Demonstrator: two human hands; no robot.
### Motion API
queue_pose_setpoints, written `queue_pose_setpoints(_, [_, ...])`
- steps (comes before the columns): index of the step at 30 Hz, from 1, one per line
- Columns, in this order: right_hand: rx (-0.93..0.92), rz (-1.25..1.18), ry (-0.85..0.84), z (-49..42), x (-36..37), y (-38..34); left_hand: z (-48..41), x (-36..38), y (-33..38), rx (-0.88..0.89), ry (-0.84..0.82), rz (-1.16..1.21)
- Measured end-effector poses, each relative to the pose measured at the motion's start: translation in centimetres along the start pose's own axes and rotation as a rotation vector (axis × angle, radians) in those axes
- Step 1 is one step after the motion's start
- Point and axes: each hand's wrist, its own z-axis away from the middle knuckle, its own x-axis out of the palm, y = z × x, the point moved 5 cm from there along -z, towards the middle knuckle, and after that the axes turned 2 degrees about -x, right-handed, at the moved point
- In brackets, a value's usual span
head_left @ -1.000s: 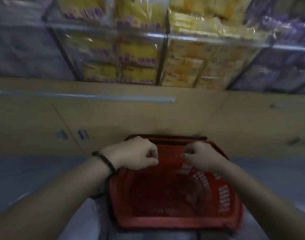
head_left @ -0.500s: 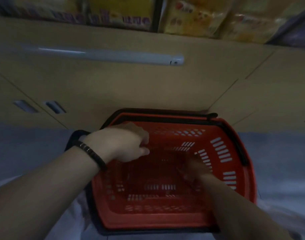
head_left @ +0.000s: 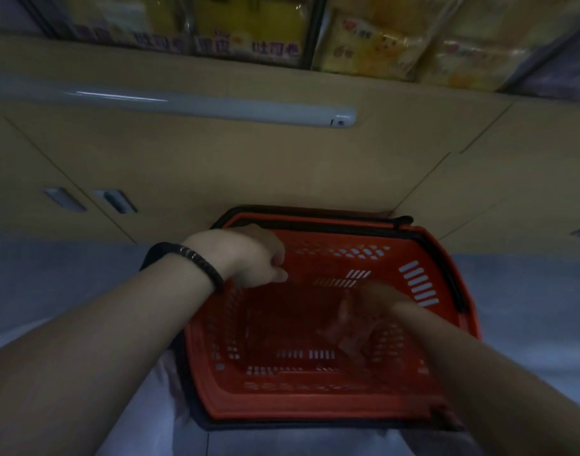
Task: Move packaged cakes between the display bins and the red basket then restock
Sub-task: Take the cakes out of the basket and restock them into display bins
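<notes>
Red basket [head_left: 315, 411] sat on the grey floor [head_left: 52, 274], its far rim close against the beige cabinet front [head_left: 232, 166] below the display bins [head_left: 310, 28]. A black handle [head_left: 315, 213] lay folded along that far rim. Packaged cakes [head_left: 374, 51] in yellow wrappers stood in the bins at the top edge of view, well apart from the basket and from both of your hands.

Your left hand [head_left: 246, 255]: the forearm ran in from lower left with the wrist level and a dark bracelet [head_left: 193, 258] round it. The hand hovered over the basket's far-left corner, knuckles up. Fingers [head_left: 277, 258] were curled into a loose fist, thumb tip against the forefinger. Nothing showed in the grasp.

Your right hand [head_left: 371, 304]: the forearm ran in from lower right and angled down over the near-right rim. The hand was low inside the basket, near its right wall, and heavily blurred. The fingers seemed to point down toward the basket's bottom. I could not tell how far open they were, or whether they held anything.

The hands were apart, the left high at the rim, the right deeper in. A long white rail [head_left: 216, 108] ran across the cabinet front above the basket.
</notes>
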Motion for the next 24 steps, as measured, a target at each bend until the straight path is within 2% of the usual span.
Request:
queue_pose_setpoints(5, [-0.131,-0.132,0.177,6.8,-8.4,-2.2,0.8,0.0,-0.4,0.029,0.044,0.048])
queue_pose_setpoints(8, [-0.255,-0.289,0.392,12.0,-12.3,-3.1,2.2,0.1,0.1,0.039,0.076,0.222])
queue_pose_setpoints(10, [-0.343,-0.435,0.467,15.0,-13.9,-3.9,3.3,0.2,1.1,0.084,0.111,0.336])
queue_pose_setpoints(13, [-0.42,-0.713,0.497,18.5,-15.5,-5.0,4.7,-0.4,2.3,0.206,0.249,0.64])
queue_pose_setpoints(16, [-0.43,-0.838,0.548,21.1,-16.5,-5.4,6.7,-1.5,2.4,0.279,0.249,0.936])
queue_pose_setpoints(19, [-0.456,-0.909,0.54,23.9,-17.0,-6.1,8.7,-2.7,1.8,0.305,0.258,0.973])
queue_pose_setpoints(22, [-0.485,-0.922,0.429,26.2,-16.8,-6.8,10.1,-3.3,0.6,0.289,0.232,0.994])
queue_pose_setpoints(24, [-0.566,-0.886,0.419,27.8,-17.0,-7.8,11.0,-3.9,0.0,0.278,0.29,1.068])
